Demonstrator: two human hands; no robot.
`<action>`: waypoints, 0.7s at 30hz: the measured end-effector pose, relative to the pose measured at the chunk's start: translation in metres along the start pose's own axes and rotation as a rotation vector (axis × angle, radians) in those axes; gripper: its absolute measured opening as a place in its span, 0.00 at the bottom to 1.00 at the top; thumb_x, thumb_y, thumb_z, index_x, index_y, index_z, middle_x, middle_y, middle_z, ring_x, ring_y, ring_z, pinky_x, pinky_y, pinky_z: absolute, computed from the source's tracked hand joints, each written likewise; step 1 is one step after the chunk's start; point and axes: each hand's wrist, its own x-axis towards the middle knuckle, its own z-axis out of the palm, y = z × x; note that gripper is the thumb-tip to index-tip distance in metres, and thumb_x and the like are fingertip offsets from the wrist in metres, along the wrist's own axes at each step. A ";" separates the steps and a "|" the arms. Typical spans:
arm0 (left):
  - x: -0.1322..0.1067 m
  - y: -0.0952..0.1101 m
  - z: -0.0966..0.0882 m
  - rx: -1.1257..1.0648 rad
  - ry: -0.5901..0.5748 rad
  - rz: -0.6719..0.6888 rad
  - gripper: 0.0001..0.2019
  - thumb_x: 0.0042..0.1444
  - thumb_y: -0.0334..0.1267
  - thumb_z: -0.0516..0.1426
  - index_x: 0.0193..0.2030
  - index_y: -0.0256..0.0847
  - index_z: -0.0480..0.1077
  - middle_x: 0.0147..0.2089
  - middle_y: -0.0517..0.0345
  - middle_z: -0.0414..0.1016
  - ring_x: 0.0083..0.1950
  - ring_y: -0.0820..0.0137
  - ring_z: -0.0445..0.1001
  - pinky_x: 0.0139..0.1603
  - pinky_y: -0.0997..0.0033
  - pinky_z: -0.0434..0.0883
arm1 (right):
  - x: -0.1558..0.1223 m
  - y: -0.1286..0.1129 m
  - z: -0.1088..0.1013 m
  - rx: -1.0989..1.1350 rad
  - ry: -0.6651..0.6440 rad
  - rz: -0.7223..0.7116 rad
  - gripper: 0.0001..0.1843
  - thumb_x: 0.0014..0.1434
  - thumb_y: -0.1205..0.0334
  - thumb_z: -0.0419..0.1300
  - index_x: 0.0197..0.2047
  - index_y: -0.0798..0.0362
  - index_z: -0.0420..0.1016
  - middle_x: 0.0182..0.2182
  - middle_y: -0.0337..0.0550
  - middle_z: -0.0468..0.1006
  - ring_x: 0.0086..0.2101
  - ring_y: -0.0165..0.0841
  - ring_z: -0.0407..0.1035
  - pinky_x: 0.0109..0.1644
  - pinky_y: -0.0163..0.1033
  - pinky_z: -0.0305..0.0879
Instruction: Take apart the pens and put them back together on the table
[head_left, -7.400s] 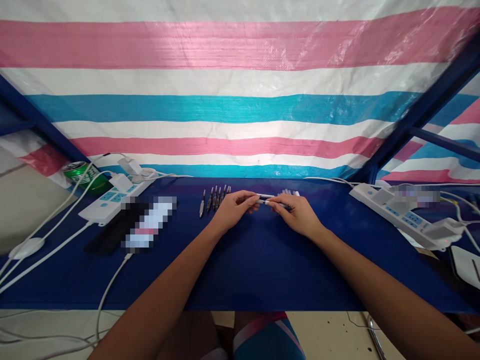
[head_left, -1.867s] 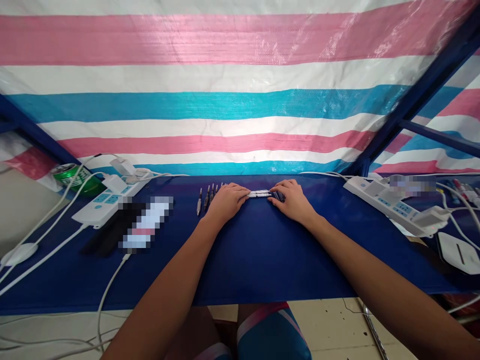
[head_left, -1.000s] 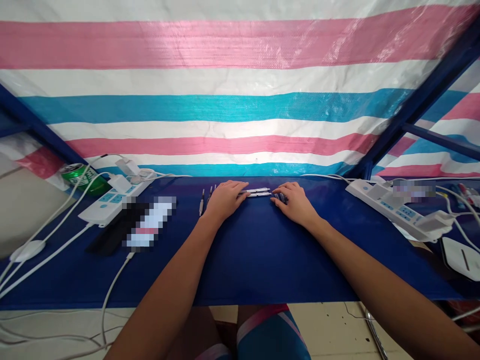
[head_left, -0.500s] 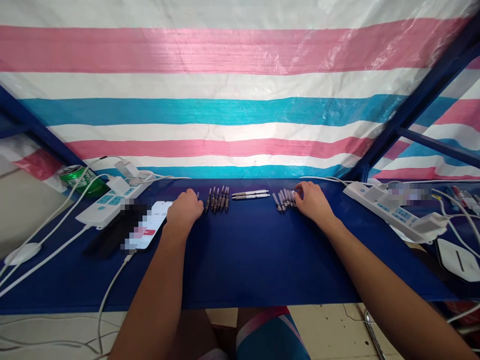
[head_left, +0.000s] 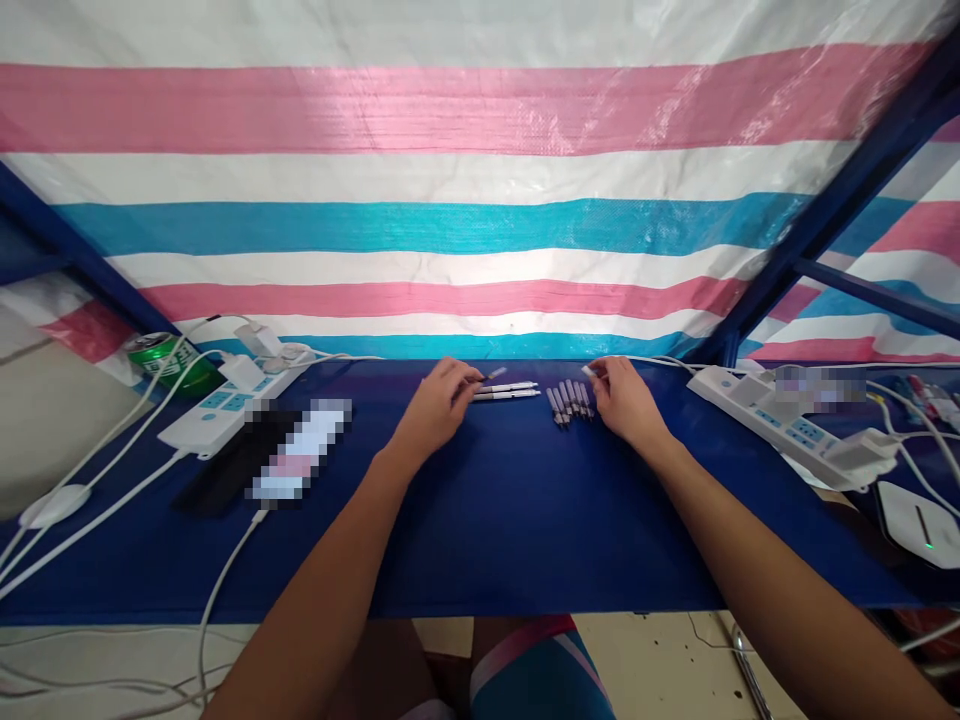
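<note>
Head view: two pens [head_left: 506, 391], long axes left-right.

Left forearm [head_left: 322, 530] and right forearm [head_left: 720, 520] angle inward. Left hand [head_left: 436, 407] and right hand [head_left: 626, 405] sit apart, fingers [head_left: 457, 372] pinched, palms down.

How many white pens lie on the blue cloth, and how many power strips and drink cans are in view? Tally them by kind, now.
White pens: 2
White power strips: 2
Green drink can: 1
Total: 5
</note>
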 end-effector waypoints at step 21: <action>-0.005 0.016 0.036 -0.212 -0.081 0.062 0.08 0.70 0.36 0.59 0.50 0.44 0.80 0.50 0.51 0.79 0.50 0.65 0.79 0.54 0.61 0.77 | -0.017 -0.052 0.014 0.697 -0.242 0.040 0.20 0.56 0.45 0.75 0.46 0.47 0.82 0.42 0.45 0.86 0.35 0.38 0.79 0.43 0.46 0.79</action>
